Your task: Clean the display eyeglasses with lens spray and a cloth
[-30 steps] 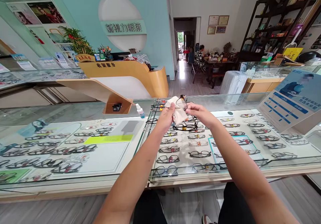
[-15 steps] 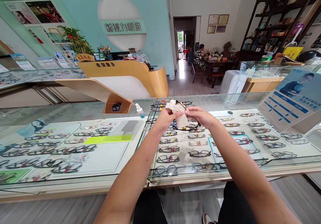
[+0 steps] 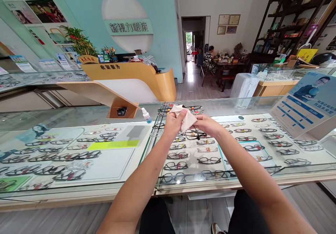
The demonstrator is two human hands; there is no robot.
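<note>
Both hands are raised above the glass display counter [image 3: 223, 108]. My left hand [image 3: 173, 125] is closed on a pale cleaning cloth [image 3: 188, 122], its thumb pressed on top. The cloth is folded over part of a dark pair of eyeglasses [image 3: 193, 134], whose lower part hangs out beneath. My right hand [image 3: 208, 125] grips the eyeglasses from the right side, its fingertips partly hidden behind the cloth. To the left of my hands, a small white spray bottle [image 3: 146, 115] with a blue label stands upright on the glass.
Rows of eyeglasses [image 3: 209, 160] lie under the glass. A wooden stand [image 3: 122, 104] is on the left counter, and a printed sign [image 3: 301, 104] leans at the right. Farther back, a person [image 3: 209, 61] sits by a table near a wrapped suitcase [image 3: 244, 89].
The cloth has been spread and folded over the eyeglasses, with my left thumb now on top. The eyeglasses have turned, and my right hand has shifted slightly lower.
</note>
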